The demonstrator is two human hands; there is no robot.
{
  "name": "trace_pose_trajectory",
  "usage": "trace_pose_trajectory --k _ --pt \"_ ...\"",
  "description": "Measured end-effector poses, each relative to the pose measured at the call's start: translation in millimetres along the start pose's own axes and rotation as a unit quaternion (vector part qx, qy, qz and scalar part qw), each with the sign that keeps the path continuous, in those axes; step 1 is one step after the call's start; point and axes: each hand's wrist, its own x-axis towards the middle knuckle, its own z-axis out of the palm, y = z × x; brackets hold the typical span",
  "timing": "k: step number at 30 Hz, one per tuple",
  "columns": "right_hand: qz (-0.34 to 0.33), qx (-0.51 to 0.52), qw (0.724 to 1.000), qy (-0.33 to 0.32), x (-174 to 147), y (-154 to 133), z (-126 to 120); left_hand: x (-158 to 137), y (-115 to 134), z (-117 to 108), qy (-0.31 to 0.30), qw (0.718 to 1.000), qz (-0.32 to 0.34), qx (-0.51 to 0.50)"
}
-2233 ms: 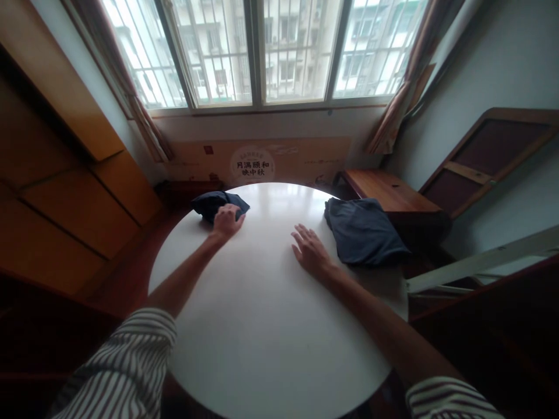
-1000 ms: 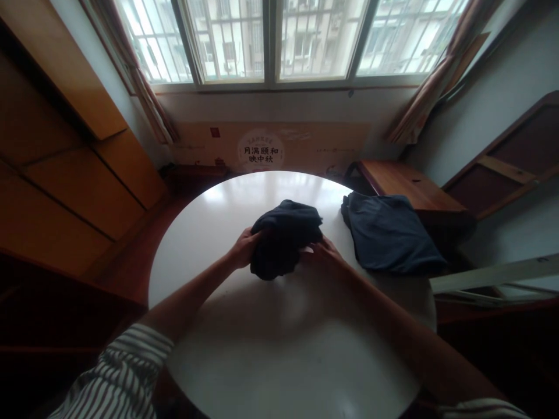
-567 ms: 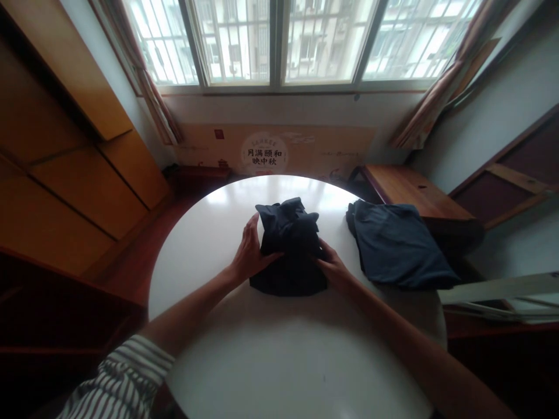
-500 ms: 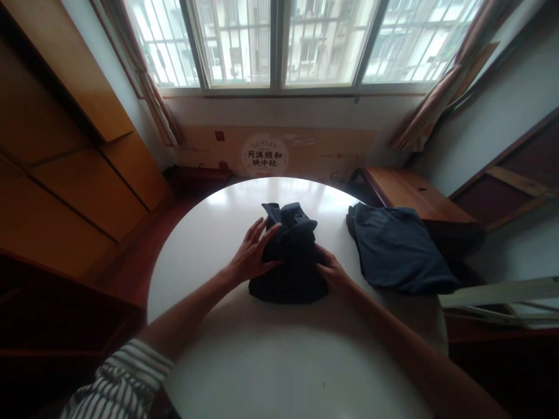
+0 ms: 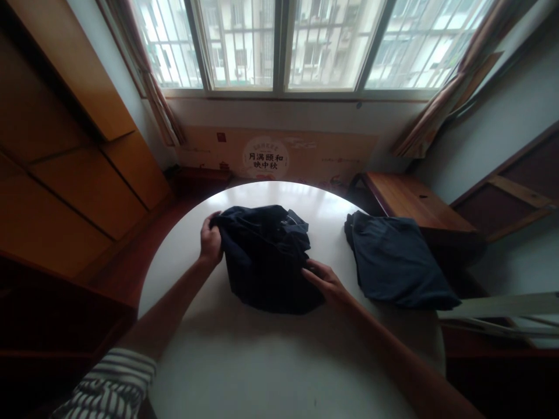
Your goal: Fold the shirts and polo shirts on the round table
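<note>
A dark navy shirt lies partly opened out and rumpled on the round white table. What looks like its collar shows at the far right of the cloth. My left hand is closed on the shirt's far left corner, pulling it outward. At the right edge, my right hand grips the cloth between thumb and fingers; the fingertips are partly hidden against the dark fabric. Farther right, a folded dark blue garment lies on the table, apart from both hands.
Behind the table's right side stands a wooden desk. A pale rail sits beside the right table edge. Orange-brown cabinets line the left. A printed panel covers the wall below the window.
The compact folded shirt has been spread wider toward the left. My left hand moved left and outward with a corner of it, while my right hand stayed near the right edge.
</note>
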Motion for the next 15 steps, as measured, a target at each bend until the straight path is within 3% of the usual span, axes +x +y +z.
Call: trace_pose_trajectory --k 2,4,5,6,8,11,13,15 --pt "0.021 0.013 0.999 -0.042 -1 -3 -1 14 0 -10 0.079 0.997 0.011 0.024" --pt "0.037 0.023 0.996 -0.076 -3 -7 -2 17 5 -16 0.122 0.985 0.099 0.074" --pt "0.041 0.025 0.995 -0.083 -4 -9 -2 14 8 -18 0.107 0.976 0.157 0.101" --pt "0.039 0.022 0.996 -0.078 -5 -11 -2 10 11 -17 0.062 0.967 0.210 0.127" --pt "0.021 0.011 0.999 -0.038 -5 -12 0 -3 15 -13 -0.094 0.941 0.278 0.166" --pt "-0.031 -0.019 0.998 0.047 -2 -12 3 -20 11 -1 -0.326 0.867 0.286 0.245" --pt "-0.062 -0.051 0.993 0.083 1 -10 3 -28 4 7 -0.400 0.820 0.280 0.299" --pt "-0.082 -0.100 0.986 0.105 3 -7 2 -33 -2 12 -0.419 0.805 0.284 0.309"
